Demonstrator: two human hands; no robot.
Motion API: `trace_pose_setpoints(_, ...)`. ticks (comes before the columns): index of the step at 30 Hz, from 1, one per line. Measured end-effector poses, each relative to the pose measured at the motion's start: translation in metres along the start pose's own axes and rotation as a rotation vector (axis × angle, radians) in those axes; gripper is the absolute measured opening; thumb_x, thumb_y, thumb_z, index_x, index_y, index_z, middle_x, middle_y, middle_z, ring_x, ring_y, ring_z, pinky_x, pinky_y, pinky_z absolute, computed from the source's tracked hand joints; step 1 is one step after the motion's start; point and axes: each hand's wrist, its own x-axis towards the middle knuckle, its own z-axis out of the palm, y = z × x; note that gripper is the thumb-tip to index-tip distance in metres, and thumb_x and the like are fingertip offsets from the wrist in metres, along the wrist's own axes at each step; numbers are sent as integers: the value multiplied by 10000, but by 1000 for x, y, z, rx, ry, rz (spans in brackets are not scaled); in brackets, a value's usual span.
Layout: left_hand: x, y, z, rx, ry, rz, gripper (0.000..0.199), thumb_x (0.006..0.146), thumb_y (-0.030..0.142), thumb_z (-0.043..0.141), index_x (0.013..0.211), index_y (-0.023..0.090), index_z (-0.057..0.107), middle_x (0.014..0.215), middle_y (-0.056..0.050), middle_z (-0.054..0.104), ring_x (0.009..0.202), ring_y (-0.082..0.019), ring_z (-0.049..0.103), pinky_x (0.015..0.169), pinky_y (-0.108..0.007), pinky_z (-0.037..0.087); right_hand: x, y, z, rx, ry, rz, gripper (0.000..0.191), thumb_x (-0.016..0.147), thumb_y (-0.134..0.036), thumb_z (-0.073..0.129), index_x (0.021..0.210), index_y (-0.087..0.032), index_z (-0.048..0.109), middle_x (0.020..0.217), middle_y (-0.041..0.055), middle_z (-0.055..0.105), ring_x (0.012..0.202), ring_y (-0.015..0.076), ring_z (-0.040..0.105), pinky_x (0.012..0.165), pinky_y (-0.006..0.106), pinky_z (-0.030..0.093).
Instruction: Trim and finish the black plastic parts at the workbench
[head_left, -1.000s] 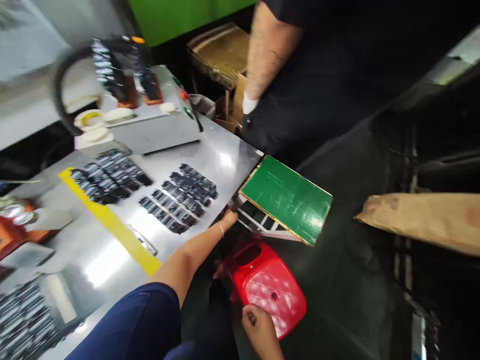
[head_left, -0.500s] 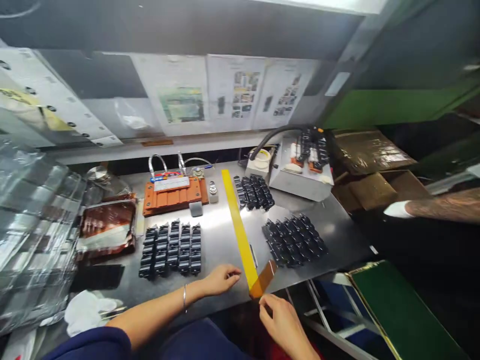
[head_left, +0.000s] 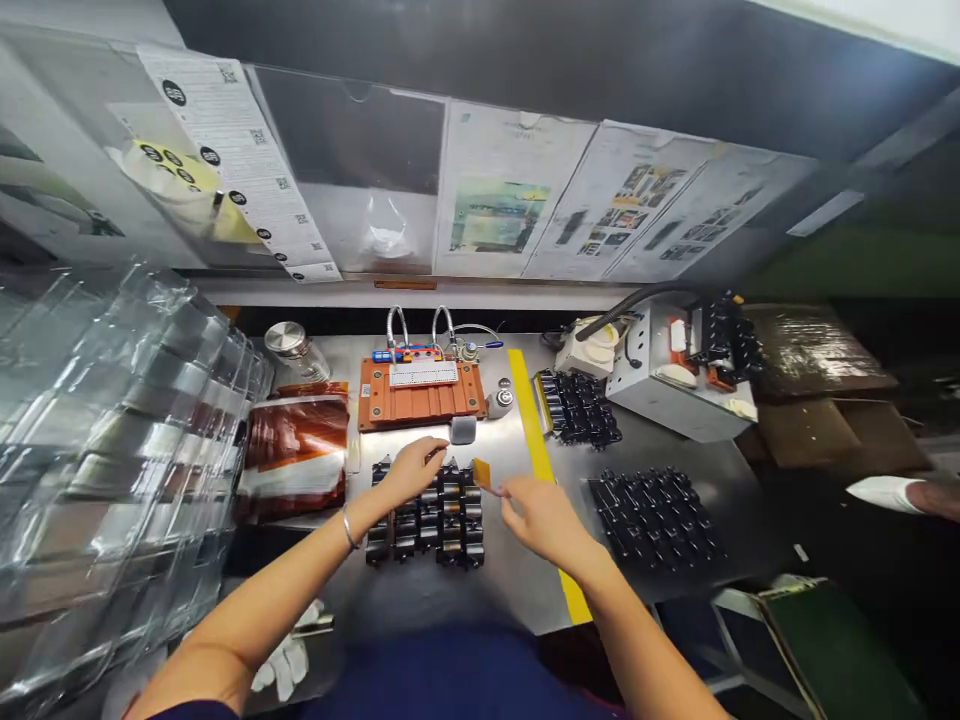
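Pinching, as far as so small a view can show, an amber film [head_left: 481, 472] at the fingertips of the right hand [head_left: 546, 515], just right of the middle of the frame, with thumb and forefinger drawn close together. Showing the film at the upper right corner of the central black strips [head_left: 427, 530], just beside their edge. Hovering with the left hand [head_left: 409, 468] over the upper part of those strips, with fingers loosely curled and tips nearly meeting; hiding whether anything is being gripped there.

Lying between the central strips and the yellow tape line [head_left: 527, 405], leaving a narrow bare lane of bench [head_left: 510, 590], partly crossed by the right hand. Running wider below the strips, toward the front edge low in the frame. Bounding the space above with a grey block [head_left: 463, 430] near the left fingertips and an orange fixture [head_left: 424, 405] farther up. Crowding the left side with an amber stack [head_left: 296, 450] and clear plastic trays [head_left: 112, 480]. Spreading more black strips [head_left: 656, 520] right of centre, well apart from the film, beyond the tape.
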Motion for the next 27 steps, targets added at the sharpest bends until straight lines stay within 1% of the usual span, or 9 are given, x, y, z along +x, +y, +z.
trace_pose_setpoints(2,45,13,-7,175,1,68,311,911,227,417,1083,158,667,1056,-93,689,986,-194,633,892,-291,482,16,-1,-5,-50,2,-51,174,845,-142,468,846,-152,642,851,69,686,775,172,616,679,254,408)
trace_pose_setpoints(4,99,31,-4,367,-35,111,323,928,194,384,1100,142,652,1082,-109,672,1029,-201,619,910,-292,472,31,1,-7,-91,11,-111,155,851,-136,478,834,-146,632,838,67,675,766,174,608,669,260,404)
trace_pose_setpoints(9,231,62,27,533,-81,107,358,856,1,357,1090,41,626,1101,-218,630,1036,-263,624,859,-345,491,58,12,-5,-125,16,-300,108,871,-164,500,824,-153,596,825,52,656,752,178,591,666,284,407)
trace_pose_setpoints(11,268,62,40,564,-115,99,380,819,-53,363,1099,12,610,1098,-248,624,1028,-268,632,843,-345,497,67,19,-3,-103,16,-375,87,870,-176,511,821,-160,581,827,45,651,759,178,586,671,289,410)
trace_pose_setpoints(13,289,58,50,576,-168,116,364,819,-60,376,1083,14,615,1084,-243,633,1020,-263,639,849,-350,499,76,25,-1,-67,15,-436,63,867,-183,523,838,-165,576,845,42,654,774,179,586,682,293,418)
trace_pose_setpoints(16,296,50,58,562,-243,169,346,849,-41,365,1074,22,620,1089,-235,635,1052,-269,628,879,-376,489,92,30,1,-24,6,-493,61,868,-169,519,879,-159,579,885,51,665,804,181,593,712,297,432)
trace_pose_setpoints(22,271,48,57,455,-360,218,294,843,-9,430,1055,22,631,1110,-267,627,1051,-296,628,876,-408,487,119,22,-7,11,-53,-607,87,869,-152,509,837,-162,590,817,57,670,745,180,606,683,296,451)
trace_pose_setpoints(25,242,41,32,375,-428,202,295,877,181,524,1135,66,611,1202,-225,616,1033,-277,637,846,-359,501,130,25,-12,223,-62,-615,105,843,-139,524,821,-175,620,798,42,690,738,164,629,698,276,473)
trace_pose_setpoints(27,210,24,3,253,-531,172,375,914,395,478,1111,116,633,1134,-145,677,962,-225,662,794,-290,513,141,34,-9,465,5,-507,125,822,-144,528,820,-186,646,813,33,707,753,155,646,719,271,489)
